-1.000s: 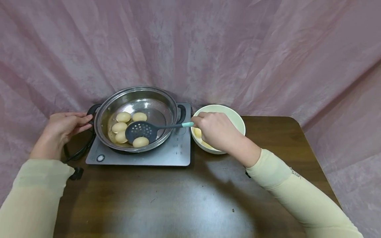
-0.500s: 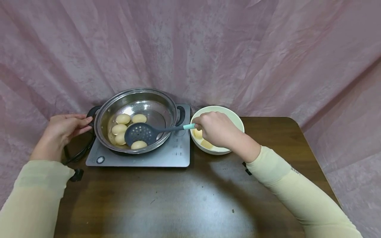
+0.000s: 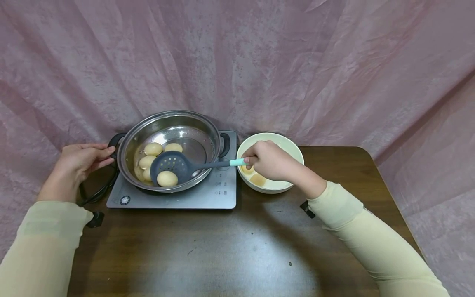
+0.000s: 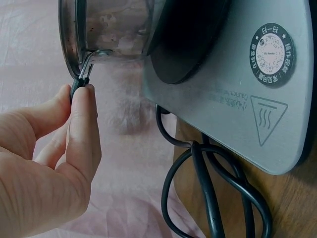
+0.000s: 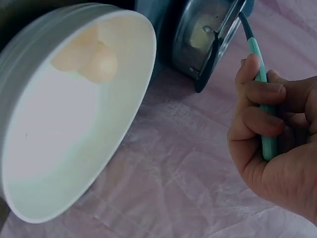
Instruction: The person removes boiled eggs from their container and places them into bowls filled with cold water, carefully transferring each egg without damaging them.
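A steel pot point(image 3: 196, 123) with several pale eggs point(image 3: 153, 149) and shallow liquid stands at the left. My left hand point(image 3: 81, 161) pinches its black left handle point(image 4: 79, 88) between thumb and fingers. My right hand point(image 3: 269, 161) grips the mint-green handle point(image 5: 268, 134) of a dark grey slotted spoon point(image 3: 174, 163), fingers curled round it. The spoon's perforated head is inside the pot, tilted. One egg point(image 3: 167, 179) lies against the near side of the spoon head, and the head partly hides another egg at the left. My right hand is above the rim of a pale bowl point(image 3: 293, 150).
The pot sits on a silver induction cooker point(image 3: 208, 198). Black cables point(image 4: 203, 173) loop at the cooker's left. Inside the pale bowl lie eggs point(image 5: 101, 63). A pink curtain point(image 3: 237, 62) hangs behind the brown wooden table point(image 3: 222, 255).
The slotted spoon has shifted slightly left, and the near egg has moved left with it, onto the edge of its head. The left hand stays on the pot handle.
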`<act>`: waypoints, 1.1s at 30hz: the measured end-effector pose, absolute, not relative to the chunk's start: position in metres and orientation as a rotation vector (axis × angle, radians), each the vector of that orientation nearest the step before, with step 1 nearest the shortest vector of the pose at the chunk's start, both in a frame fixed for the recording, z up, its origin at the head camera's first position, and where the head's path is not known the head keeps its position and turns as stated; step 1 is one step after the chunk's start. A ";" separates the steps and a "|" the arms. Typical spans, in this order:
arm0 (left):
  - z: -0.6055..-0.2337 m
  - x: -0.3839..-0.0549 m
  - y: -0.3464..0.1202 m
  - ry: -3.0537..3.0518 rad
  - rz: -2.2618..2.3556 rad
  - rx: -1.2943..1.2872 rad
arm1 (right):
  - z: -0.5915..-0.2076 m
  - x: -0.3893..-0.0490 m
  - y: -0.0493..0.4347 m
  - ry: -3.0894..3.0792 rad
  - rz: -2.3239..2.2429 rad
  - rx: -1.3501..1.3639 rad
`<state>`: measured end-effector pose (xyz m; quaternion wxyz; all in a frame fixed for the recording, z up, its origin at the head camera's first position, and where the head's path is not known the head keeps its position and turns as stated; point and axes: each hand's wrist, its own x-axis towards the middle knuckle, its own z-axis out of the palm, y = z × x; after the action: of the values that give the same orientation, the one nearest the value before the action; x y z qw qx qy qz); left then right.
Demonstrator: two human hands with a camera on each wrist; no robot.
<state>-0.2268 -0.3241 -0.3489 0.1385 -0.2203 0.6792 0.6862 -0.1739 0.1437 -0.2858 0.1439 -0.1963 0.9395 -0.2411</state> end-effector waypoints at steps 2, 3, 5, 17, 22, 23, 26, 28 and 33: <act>-0.349 -0.227 -0.324 1.967 1.986 -0.636 | -0.287 -0.175 0.145 2.673 -0.735 -0.537; -0.349 -0.227 -0.324 1.969 1.986 -0.635 | -0.287 -0.176 0.145 2.660 -0.753 -0.522; -0.349 -0.227 -0.324 1.971 1.985 -0.635 | -0.288 -0.177 0.147 2.640 -0.781 -0.500; -0.348 -0.225 -0.324 1.994 1.972 -0.655 | -0.287 -0.181 0.159 2.566 -0.920 -0.363; -0.349 -0.225 -0.324 1.993 1.970 -0.663 | -0.284 -0.181 0.164 2.568 -0.973 -0.313; -0.349 -0.225 -0.324 1.992 1.970 -0.661 | -0.284 -0.180 0.164 2.569 -0.977 -0.302; -0.348 -0.225 -0.325 1.979 1.982 -0.657 | -0.285 -0.180 0.165 2.574 -0.972 -0.286; -0.347 -0.225 -0.326 1.973 1.996 -0.650 | -0.285 -0.180 0.166 2.573 -0.971 -0.281; -0.347 -0.224 -0.324 1.972 2.017 -0.631 | -0.282 -0.178 0.171 2.588 -0.955 -0.259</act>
<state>-0.2242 -0.3237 -0.3472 0.1253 -0.2166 0.6768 0.6924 -0.1778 0.1709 -0.2818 0.1845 -0.0918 0.9180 -0.3387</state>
